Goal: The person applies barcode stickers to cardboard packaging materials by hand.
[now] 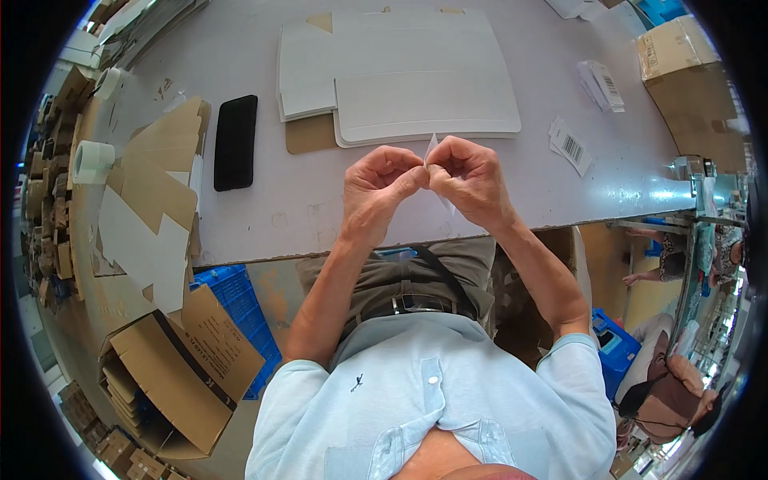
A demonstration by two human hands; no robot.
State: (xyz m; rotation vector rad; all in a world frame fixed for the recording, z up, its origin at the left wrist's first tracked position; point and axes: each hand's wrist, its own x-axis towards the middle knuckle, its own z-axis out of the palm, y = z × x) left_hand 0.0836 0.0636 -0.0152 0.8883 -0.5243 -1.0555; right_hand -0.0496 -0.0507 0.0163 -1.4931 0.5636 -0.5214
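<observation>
My left hand [382, 190] and my right hand [470, 180] meet above the table's near edge. Both are closed, thumbs and forefingers pinching a thin white label [433, 146] seen nearly edge-on. Its printed side, if it has one, does not show, and the fingers cover its middle. Just beyond the hands lies a stack of flat white cardboard pieces [424, 100], some with brown undersides. Off to the right are a small pile of barcode labels [570, 147] and a second pile of barcode labels [601, 86].
A black phone [236, 142] lies left of the stack, beside cut cardboard pieces [156, 168] and a tape roll [94, 162]. A cardboard box [688, 76] stands at the right. Below the table's left edge are a blue crate [240, 308] and an open carton [172, 380]. Other people sit at the far right.
</observation>
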